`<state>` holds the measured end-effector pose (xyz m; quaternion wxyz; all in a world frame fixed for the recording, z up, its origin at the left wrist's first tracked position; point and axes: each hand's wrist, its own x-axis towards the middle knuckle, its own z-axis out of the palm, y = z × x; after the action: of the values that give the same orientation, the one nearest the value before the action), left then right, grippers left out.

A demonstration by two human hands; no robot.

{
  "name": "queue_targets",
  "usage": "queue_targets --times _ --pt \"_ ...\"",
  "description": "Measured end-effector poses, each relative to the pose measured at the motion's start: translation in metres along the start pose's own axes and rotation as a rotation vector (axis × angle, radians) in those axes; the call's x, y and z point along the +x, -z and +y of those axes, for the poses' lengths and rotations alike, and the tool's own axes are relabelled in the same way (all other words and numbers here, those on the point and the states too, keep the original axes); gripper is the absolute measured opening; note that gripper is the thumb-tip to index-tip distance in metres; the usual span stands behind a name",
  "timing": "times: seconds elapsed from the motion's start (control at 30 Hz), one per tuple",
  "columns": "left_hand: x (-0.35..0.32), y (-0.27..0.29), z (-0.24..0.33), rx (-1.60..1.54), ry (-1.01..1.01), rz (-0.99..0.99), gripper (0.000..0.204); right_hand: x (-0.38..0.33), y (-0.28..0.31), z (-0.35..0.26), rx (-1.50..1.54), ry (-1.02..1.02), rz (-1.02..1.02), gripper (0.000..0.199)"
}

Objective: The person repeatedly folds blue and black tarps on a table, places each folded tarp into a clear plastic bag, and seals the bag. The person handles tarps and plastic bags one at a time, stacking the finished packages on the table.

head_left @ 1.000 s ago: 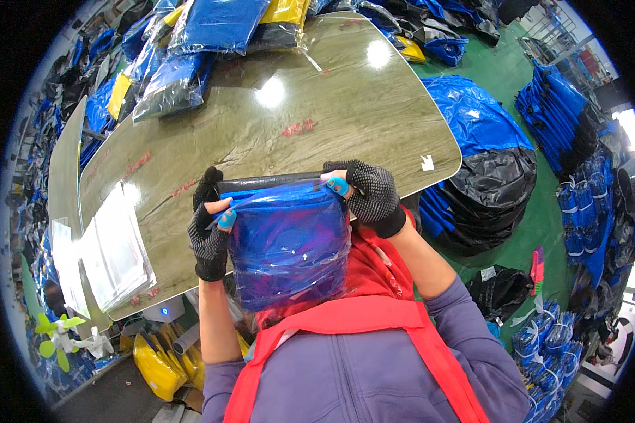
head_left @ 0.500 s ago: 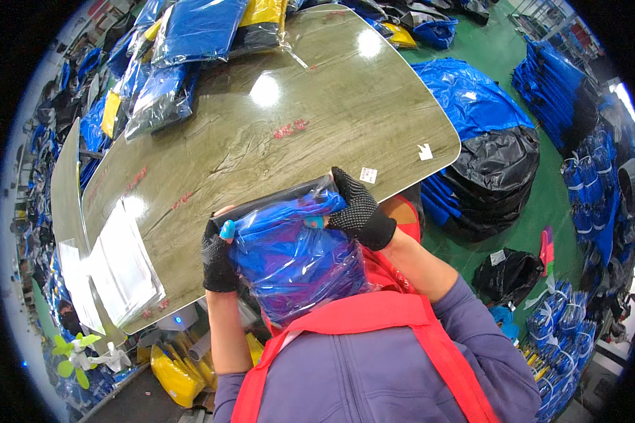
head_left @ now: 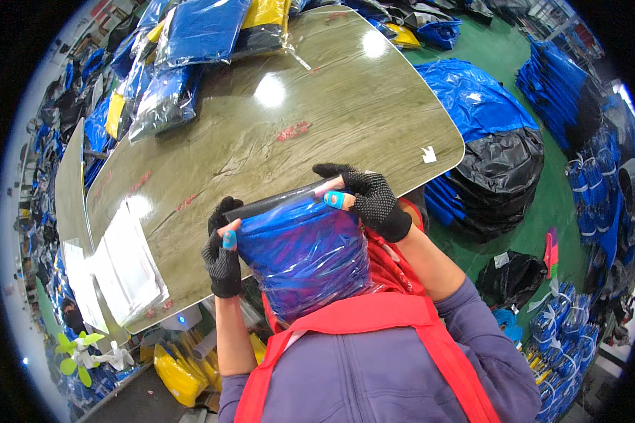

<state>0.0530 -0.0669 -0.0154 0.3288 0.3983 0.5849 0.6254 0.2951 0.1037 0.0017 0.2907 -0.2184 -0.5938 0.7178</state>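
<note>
Between my hands is a blue folded item in a clear plastic bag (head_left: 303,257), with a black strip along its far edge. It is held in front of my chest, over the table's near edge. My left hand (head_left: 224,257), in a black dotted glove with bare fingertips and blue tape on the thumb, grips the bag's far left corner. At the far right corner, my right hand (head_left: 377,204), gloved and taped alike, pinches the edge between thumb and fingers; one finger sticks out over the table.
The wood-patterned table (head_left: 346,106) bears bagged blue and yellow items (head_left: 201,32) at its far left. White papers (head_left: 127,261) lie at its near left. A large blue and black stack (head_left: 490,162) stands on the right. A small green fan (head_left: 77,356) is at lower left.
My right hand has shifted its grip, showing its thumb on top of the bag's edge. The small white label on the table beside it no longer shows; the hand now covers that spot.
</note>
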Motion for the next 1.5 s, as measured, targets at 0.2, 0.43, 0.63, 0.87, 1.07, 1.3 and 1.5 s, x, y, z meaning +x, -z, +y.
queue_targets --times 0.2,0.43,0.63,0.87,1.07,1.3,1.5 --pt "0.018 -0.004 0.001 0.156 0.005 0.097 0.03 0.014 0.006 -0.016 -0.452 0.111 0.036 0.027" --pt "0.028 -0.033 0.011 -0.044 0.052 -0.077 0.046 0.046 -0.008 -0.029 -0.818 0.185 -0.426 0.087" --pt "-0.02 -0.048 0.022 -0.211 0.355 -0.288 0.071 0.048 -0.026 -0.029 -1.071 -0.17 -0.357 0.092" --pt "-0.034 -0.041 0.003 -0.567 0.386 -0.224 0.053 0.047 -0.008 -0.012 -0.799 -0.168 -0.269 0.093" --pt "-0.02 -0.03 -0.011 -0.287 0.232 -0.335 0.03 0.048 -0.001 -0.013 -0.566 -0.256 -0.331 0.08" --pt "-0.012 -0.029 -0.001 -0.402 0.177 -0.214 0.018 0.043 -0.001 -0.013 -0.637 -0.216 -0.272 0.086" --pt "-0.002 -0.014 0.009 -0.052 0.025 -0.421 0.018 0.042 -0.008 -0.014 -0.723 -0.228 -0.29 0.095"
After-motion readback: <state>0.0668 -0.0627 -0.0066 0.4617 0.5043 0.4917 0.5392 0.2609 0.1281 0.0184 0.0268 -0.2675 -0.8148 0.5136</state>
